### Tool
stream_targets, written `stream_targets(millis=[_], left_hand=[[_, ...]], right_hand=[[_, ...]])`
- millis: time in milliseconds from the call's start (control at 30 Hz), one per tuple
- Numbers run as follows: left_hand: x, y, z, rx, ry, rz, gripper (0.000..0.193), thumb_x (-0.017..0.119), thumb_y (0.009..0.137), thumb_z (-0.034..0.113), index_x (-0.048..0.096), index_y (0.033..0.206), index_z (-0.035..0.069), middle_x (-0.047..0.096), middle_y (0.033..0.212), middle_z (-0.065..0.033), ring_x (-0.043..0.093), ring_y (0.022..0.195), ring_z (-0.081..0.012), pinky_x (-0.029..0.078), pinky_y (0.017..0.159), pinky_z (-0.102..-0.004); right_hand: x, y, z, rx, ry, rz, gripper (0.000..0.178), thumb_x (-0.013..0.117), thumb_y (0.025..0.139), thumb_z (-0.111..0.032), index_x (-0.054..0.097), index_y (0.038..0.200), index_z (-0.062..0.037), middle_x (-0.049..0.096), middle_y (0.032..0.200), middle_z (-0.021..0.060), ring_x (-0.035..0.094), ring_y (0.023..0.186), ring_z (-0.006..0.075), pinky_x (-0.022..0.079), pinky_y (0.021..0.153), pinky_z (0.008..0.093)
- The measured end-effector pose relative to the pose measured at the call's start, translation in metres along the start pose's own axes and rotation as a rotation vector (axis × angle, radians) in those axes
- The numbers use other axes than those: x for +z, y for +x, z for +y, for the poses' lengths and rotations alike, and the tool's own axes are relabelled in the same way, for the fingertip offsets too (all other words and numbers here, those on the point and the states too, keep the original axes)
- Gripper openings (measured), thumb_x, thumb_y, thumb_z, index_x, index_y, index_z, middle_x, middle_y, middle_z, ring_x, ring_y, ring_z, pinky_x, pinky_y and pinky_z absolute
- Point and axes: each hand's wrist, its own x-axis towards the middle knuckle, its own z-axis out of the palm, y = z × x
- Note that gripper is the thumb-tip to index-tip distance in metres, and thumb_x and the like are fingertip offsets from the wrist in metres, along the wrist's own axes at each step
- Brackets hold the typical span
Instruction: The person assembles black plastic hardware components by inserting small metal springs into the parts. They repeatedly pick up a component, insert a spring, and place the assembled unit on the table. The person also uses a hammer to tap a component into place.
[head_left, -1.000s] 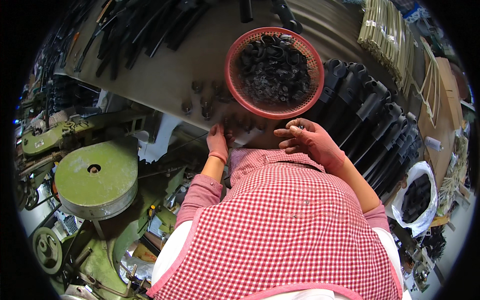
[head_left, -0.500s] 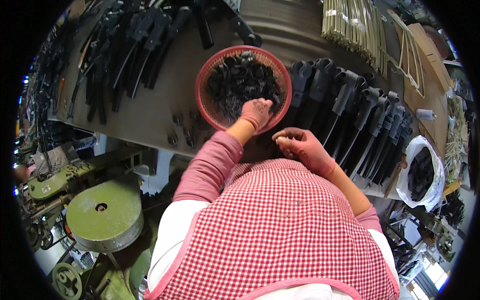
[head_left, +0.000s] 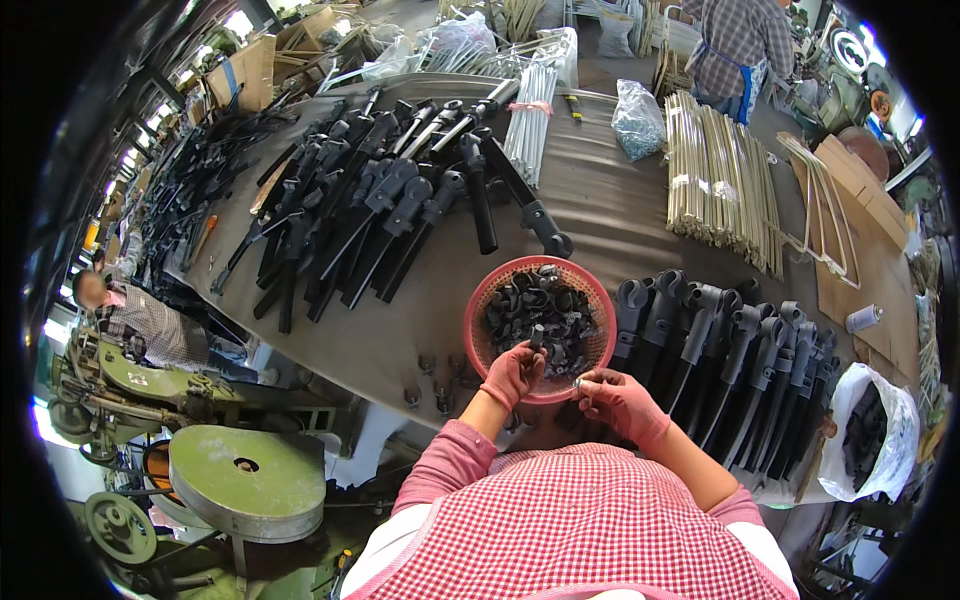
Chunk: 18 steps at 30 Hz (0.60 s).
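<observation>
My left hand (head_left: pixel 513 374), in a pinkish work glove, is at the near left rim of a round red plastic basket (head_left: pixel 487 287). Its fingers are closed around a small dark cylindrical part (head_left: pixel 537 336) that points up. Loose small black curved parts (head_left: pixel 540 300) fill much of the basket. At the near right rim my right hand (head_left: pixel 622 402), gloved too, pinches a small shiny silvery piece (head_left: pixel 577 382), whose exact kind is too small to tell. Several small dark fittings (head_left: pixel 443 398) stand on the table left of my left hand.
Black tube assemblies with clamp heads (head_left: pixel 715 345) lie in a row at right; another heap (head_left: pixel 380 205) lies far left. Behind are bundled rods (head_left: pixel 718 180), white rods (head_left: pixel 531 125) and a clear bag (head_left: pixel 638 120). A green machine (head_left: pixel 245 480) stands lower left. Co-workers are at far right and left.
My left hand has come up out of the basket with a dark cylindrical part. My right hand has moved close to the basket's near rim. The view has tilted up, showing more table.
</observation>
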Motion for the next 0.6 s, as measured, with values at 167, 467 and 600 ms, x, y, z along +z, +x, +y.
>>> stream_targets(millis=[167,467,600], left_hand=[[0.028,-0.044,0.008,0.277,0.394,-0.029,0.012,0.061,0.098,0.018,0.064,0.093,0.008,0.063,0.081,-0.0005,0.061,0.07,-0.0132,0.053,0.061,-0.0269],[0.088,-0.119,0.012,0.38,0.546,-0.208,0.023,0.064,0.098,0.015,0.068,0.117,0.001,0.07,0.104,-0.0061,0.061,0.073,-0.0082,0.052,0.07,-0.0223],[0.102,-0.134,0.0,0.597,0.446,-0.292,0.026,0.066,0.092,-0.001,0.065,0.118,-0.002,0.071,0.108,-0.0098,0.068,0.091,-0.0151,0.057,0.083,-0.0272]], right_hand=[[0.016,0.012,-0.007,-0.134,-0.11,-0.026,0.024,0.069,0.094,-0.015,0.064,0.114,-0.0019,0.07,0.097,0.0058,0.065,0.081,0.0121,0.054,0.072,0.0267],[0.05,0.011,-0.02,-0.309,-0.033,-0.058,0.025,0.066,0.097,-0.012,0.066,0.115,0.0045,0.071,0.101,0.0091,0.068,0.085,0.0132,0.057,0.077,0.0269],[0.057,-0.002,-0.025,-0.305,-0.088,-0.095,0.028,0.067,0.096,-0.013,0.066,0.117,0.0063,0.071,0.104,0.0111,0.07,0.09,0.0156,0.059,0.079,0.0267]])
